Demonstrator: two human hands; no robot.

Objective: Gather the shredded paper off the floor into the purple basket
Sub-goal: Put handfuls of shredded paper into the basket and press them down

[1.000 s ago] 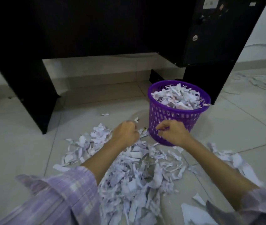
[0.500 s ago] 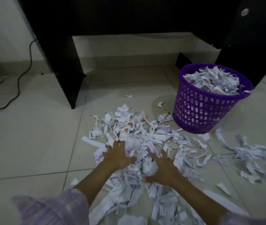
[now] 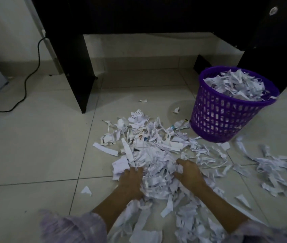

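Hands both down in the shredded paper (image 3: 156,155), near centre of the tiled floor (image 3: 34,146). Left hand (image 3: 130,181) sits on the left flank of the heap, fingers curled into the strips and gripping a clump. Right hand (image 3: 190,174) sits on the right flank, fingers spread and bent, pressing into the paper from that side; a bunched mound stands between the two palms. Pile runs from the near edge out toward the far right, up to the foot of the purple basket (image 3: 226,118), with strips touching its base. Basket stands upright on the floor at far right, already heaped to the rim with shreds. More shreds (image 3: 279,172) lie scattered to the right of the main pile, and a few loose bits (image 3: 143,100) lie beyond it. Black furniture panel (image 3: 72,58) stands at far left-centre, black cable (image 3: 32,72) trails across the floor at far left. Lilac sleeves (image 3: 72,227) show at the near edge.
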